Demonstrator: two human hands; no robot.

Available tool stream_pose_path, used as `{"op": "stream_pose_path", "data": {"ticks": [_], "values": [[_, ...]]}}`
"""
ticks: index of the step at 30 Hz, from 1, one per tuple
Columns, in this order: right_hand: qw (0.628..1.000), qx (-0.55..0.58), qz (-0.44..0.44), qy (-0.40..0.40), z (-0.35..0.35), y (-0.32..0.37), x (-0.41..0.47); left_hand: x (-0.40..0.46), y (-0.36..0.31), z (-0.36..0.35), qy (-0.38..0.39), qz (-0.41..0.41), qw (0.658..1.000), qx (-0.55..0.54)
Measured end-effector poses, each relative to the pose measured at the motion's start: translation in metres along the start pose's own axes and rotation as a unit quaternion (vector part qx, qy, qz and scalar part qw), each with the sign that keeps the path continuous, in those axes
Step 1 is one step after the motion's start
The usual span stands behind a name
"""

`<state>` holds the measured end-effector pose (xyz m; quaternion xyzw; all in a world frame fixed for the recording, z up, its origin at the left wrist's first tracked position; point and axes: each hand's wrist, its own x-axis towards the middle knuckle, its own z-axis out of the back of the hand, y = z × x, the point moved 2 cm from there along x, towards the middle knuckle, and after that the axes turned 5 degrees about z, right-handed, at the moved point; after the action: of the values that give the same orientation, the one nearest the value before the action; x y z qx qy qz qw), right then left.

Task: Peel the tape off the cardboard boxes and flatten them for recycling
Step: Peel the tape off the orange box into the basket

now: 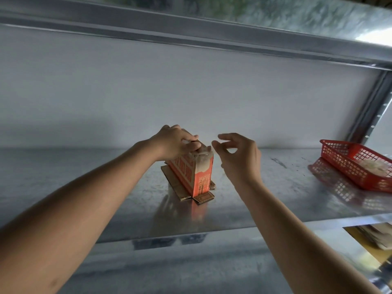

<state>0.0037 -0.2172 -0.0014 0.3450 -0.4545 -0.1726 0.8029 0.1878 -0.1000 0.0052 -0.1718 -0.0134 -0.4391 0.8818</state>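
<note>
The orange cardboard box [194, 172] stands upright on our metal shelf [265, 187], bottom flaps splayed. Our left hand [174, 143] grips its taped top; our right hand [237, 158] hovers just beside, fingers loosely spread, holding nothing. A red basket [352, 164] sits well apart, right.

Orange box [194, 174] (brown flaps); red lattice basket [358, 164].

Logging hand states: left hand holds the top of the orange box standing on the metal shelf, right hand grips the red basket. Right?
Not quite. In the head view the right hand hovers open beside the orange box, far from the red basket. The left hand does hold the box top on the metal shelf.
</note>
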Motion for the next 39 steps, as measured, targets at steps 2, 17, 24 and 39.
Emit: {"op": "stream_pose_path", "data": {"ticks": [2, 17, 24, 39], "values": [[1.0, -0.022, -0.002, -0.007, 0.0, -0.003, -0.001, -0.004, -0.004, 0.003, -0.011, 0.002, 1.0, -0.016], [0.963, -0.146, 0.206, 0.092, -0.024, 0.015, -0.01, -0.002, 0.002, -0.002, -0.008, 0.011, 0.998, -0.053], [0.936, -0.109, 0.333, 0.0, -0.029, 0.002, -0.022, -0.007, -0.001, 0.007, -0.023, 0.023, 0.997, -0.067], [0.849, -0.186, 0.494, -0.003, -0.042, 0.024, -0.029, 0.003, -0.001, 0.009, 0.016, 0.02, 0.991, -0.132]]}}
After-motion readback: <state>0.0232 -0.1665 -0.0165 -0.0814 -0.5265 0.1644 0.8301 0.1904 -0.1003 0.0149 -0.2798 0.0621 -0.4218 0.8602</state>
